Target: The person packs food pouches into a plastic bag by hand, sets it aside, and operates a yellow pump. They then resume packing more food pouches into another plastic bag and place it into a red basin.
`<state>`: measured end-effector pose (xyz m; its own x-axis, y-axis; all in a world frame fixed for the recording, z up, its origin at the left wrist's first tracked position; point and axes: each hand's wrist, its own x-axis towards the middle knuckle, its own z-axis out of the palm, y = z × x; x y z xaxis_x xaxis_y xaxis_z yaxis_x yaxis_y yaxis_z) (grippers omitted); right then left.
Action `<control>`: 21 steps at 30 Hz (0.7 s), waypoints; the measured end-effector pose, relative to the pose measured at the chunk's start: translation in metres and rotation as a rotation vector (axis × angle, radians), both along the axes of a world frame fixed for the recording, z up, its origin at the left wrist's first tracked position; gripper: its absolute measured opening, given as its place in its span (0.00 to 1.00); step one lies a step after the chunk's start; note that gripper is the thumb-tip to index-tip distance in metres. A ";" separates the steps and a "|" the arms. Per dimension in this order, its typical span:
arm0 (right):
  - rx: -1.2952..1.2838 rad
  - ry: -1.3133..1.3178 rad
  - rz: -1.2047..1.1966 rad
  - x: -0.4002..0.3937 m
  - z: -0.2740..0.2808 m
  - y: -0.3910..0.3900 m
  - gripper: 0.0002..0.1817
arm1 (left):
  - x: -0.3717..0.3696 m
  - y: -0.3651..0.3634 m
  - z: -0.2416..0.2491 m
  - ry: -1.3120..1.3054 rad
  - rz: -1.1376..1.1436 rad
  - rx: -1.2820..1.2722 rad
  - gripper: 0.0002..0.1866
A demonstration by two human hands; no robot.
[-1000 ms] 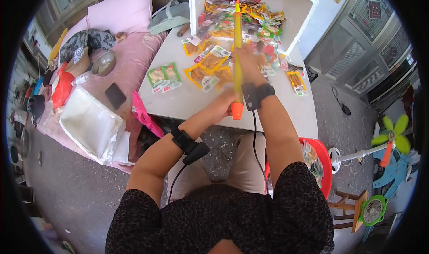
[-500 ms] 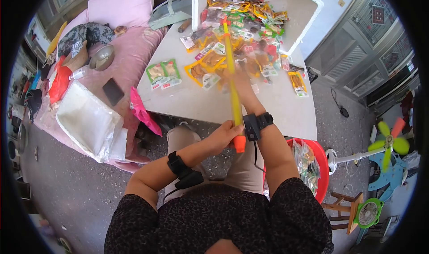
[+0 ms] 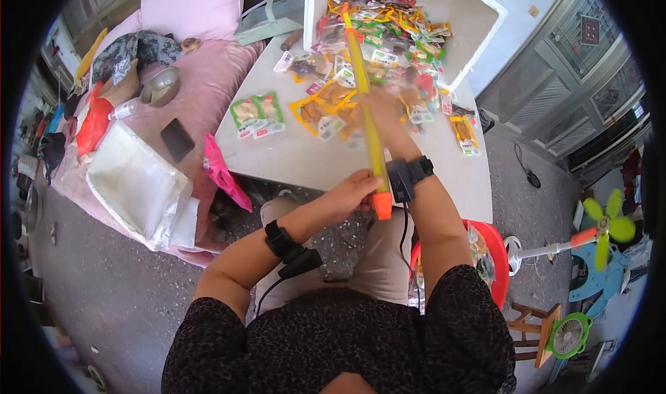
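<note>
1. Since half a second ago, both hands have edged up the white table (image 3: 298,155), pushing the stick's tip deeper into the packets.
2. Left hand (image 3: 352,193) clenches the long yellow stick (image 3: 364,96) near its orange end; right hand (image 3: 381,113), blurred, grips midway, steadying it like a rake.
3. Glossy flat snack packets (image 3: 326,106) lie heaped, spilling from a white foam box (image 3: 479,30).

left hand (image 3: 355,189) curled shut near the body, right hand (image 3: 380,113) blurred, reaching forward, both wrists strapped
</note>
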<state>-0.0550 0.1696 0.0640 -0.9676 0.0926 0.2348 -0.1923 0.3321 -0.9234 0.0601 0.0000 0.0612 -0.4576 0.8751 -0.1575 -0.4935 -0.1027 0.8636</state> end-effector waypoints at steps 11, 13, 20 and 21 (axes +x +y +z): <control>-0.177 -0.215 0.052 0.009 0.005 -0.024 0.15 | -0.001 -0.012 0.003 -0.101 0.066 -0.040 0.12; -0.285 -0.242 0.080 0.028 -0.010 -0.024 0.14 | 0.025 -0.013 0.002 -0.151 0.017 -0.062 0.12; -0.581 -0.404 -0.099 0.151 0.028 -0.042 0.24 | 0.088 -0.016 0.017 -0.142 -0.428 -0.062 0.13; -0.577 -0.402 -0.121 0.161 0.031 -0.044 0.23 | 0.092 -0.016 0.023 -0.101 -0.495 -0.079 0.13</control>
